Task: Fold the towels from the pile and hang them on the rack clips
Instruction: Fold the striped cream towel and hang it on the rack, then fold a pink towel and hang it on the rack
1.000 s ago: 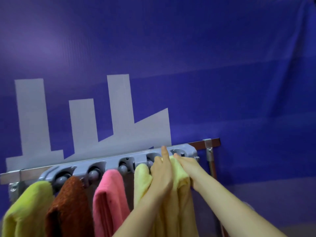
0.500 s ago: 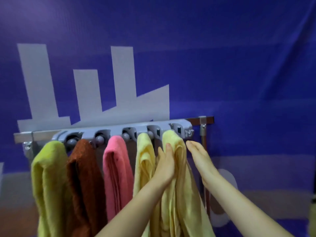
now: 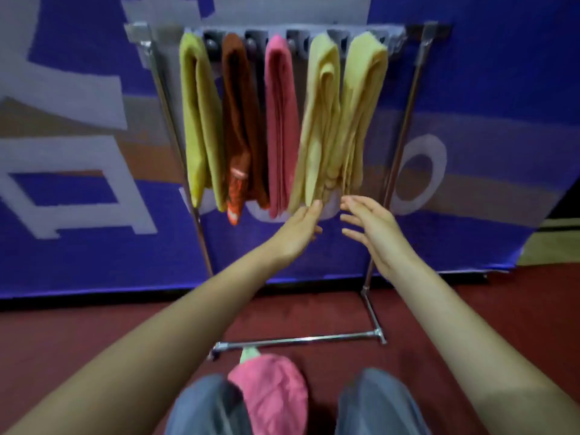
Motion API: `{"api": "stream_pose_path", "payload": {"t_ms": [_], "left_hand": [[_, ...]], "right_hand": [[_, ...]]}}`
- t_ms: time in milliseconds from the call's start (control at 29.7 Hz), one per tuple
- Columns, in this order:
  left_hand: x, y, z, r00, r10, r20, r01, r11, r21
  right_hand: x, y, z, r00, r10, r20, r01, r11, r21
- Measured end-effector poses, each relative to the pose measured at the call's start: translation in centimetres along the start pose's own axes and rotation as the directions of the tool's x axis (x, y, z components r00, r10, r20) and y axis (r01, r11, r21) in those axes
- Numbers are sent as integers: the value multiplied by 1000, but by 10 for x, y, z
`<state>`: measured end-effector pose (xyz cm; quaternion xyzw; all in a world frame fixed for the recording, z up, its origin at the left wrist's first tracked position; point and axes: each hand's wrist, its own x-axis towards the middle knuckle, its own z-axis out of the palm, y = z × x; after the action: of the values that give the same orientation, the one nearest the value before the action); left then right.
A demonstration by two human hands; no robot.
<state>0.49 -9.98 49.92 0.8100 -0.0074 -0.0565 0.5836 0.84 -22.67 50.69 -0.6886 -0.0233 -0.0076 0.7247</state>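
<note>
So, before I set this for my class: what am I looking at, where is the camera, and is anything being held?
No machine here: the camera sits on a person's head, looking forward and down, so both bare arms are the wearer's own. The left hand and right hand are open, fingers relaxed, holding nothing, just below the hanging cloth; whether the left one brushes it is unclear. On the metal rack, a grey clip bar holds five folded towels: lime towel, brown towel, hanging pink towel, inner yellow towel and end yellow towel. On the red floor by the knees lies a crumpled pink towel.
</note>
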Motion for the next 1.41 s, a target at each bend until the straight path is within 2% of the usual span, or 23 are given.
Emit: {"api": "stream_pose_path", "payload": {"t_ms": [168,269,438,606,774,875,909,976,1010,1144,1279,1380,1414], "left_hand": [[-76,-73,-5,992,-129,-12,129,992,3],[-106,-113,-2,978,-209,-22,209,978,-10],[-138,-181,1,924,-381,1,380,922,-77],[-142,-254,-17,840,-541,27,541,835,-95],[-122,-328,-24,772,-633,-59,627,773,-94],[-94,-386,-19,687,-720,-101,713,694,-98],[-91,-393,-18,677,-728,-104,724,685,-84],[-66,-421,-10,638,-765,-89,764,643,-56],[-51,-440,-4,599,-797,-83,798,602,-24],[-20,-495,15,536,-841,-78,841,523,138],[-7,-544,37,547,-833,-80,793,485,368],[2,-574,47,549,-827,-120,788,465,403],[2,-580,46,575,-804,-155,776,475,414]], "right_hand": [[-69,69,20,974,199,107,-197,980,-27],[-101,107,31,937,309,166,-306,951,-45],[-129,168,40,841,510,183,-490,860,-146],[-127,214,48,744,654,137,-612,749,-253],[-107,256,61,674,730,116,-678,673,-296],[-78,305,72,598,792,117,-741,603,-296],[-76,310,75,596,795,115,-741,600,-302],[-56,338,85,547,829,117,-765,552,-332],[-41,359,91,516,850,110,-783,520,-342],[-6,412,107,451,887,99,-814,455,-362],[9,456,101,404,907,121,-825,418,-380],[12,477,88,343,925,165,-842,381,-381],[11,476,84,335,921,200,-849,387,-361]]}}
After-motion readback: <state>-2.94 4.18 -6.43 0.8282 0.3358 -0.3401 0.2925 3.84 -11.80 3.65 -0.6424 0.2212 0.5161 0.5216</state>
